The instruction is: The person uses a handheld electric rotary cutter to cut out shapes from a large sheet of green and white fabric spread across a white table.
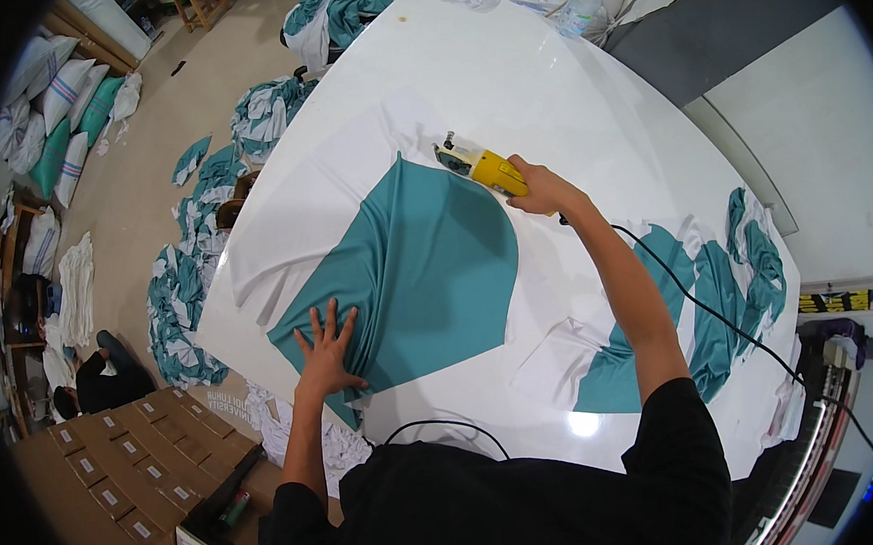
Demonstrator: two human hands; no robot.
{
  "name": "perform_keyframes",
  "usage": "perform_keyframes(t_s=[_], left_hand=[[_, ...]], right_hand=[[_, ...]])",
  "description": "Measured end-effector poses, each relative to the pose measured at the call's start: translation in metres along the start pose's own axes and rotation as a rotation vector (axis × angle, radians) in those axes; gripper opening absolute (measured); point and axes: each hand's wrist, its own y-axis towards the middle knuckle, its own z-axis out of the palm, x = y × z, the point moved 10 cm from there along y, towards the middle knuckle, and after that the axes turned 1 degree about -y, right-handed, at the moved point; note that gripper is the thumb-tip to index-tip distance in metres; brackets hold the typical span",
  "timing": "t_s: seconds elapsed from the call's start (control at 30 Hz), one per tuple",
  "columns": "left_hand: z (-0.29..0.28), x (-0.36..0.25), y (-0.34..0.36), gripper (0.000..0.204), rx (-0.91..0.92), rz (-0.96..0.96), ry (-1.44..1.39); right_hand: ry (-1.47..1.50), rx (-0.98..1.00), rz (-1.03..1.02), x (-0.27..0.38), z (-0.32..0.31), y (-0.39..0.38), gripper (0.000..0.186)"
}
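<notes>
"What's gripped?"

"The right hand (pixel 539 188), at one o'clock, clenches a yellow corded tool (pixel 498 174), its head just beside the edge of the teal-and-white fabric (pixel 451 272); the left hand (pixel 330 357), at eight, lies flat and spread, grasping nothing that shows."

"Why spread?"

"Probably to steady that fabric, which lies mid-table, creased near the fingers; the cord (pixel 693 299) trails toward four, perhaps to stay clear of it."

"And around?"

"A glossy white table (pixel 503 59); more cloth (pixel 617 366) at four; floor heaps (pixel 183 303) at nine; cartons (pixel 151 430) at eight."
</notes>
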Motion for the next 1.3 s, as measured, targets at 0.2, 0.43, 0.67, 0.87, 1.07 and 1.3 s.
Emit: perform_keyframes(t_s=[0.2, 0.43, 0.67, 0.87, 1.07, 1.3], left_hand=[[-0.016, -0.004, 0.001, 0.148, -0.012, -0.020, -0.075], [-0.037, 0.060, 0.027, 0.146, -0.282, -0.282, -0.014], [-0.038, 0.072, 0.020, 0.153, -0.242, -0.377, -0.026], [-0.034, 0.078, 0.016, 0.158, -0.225, -0.427, -0.035], [-0.035, 0.077, 0.012, 0.158, -0.217, -0.448, -0.053], [-0.032, 0.083, 0.011, 0.159, -0.208, -0.444, -0.073]], right_hand=[[-0.023, 0.003, -0.042, 0.004, -0.002, 0.012, 0.069], [-0.051, 0.033, -0.076, 0.016, -0.005, 0.020, 0.070], [-0.083, 0.044, -0.087, 0.019, -0.005, 0.031, 0.073], [-0.086, 0.050, -0.093, 0.035, -0.007, 0.035, 0.076], [-0.081, 0.034, -0.104, 0.038, -0.006, 0.044, 0.076], [-0.075, 0.044, -0.094, 0.048, -0.003, 0.054, 0.075]])
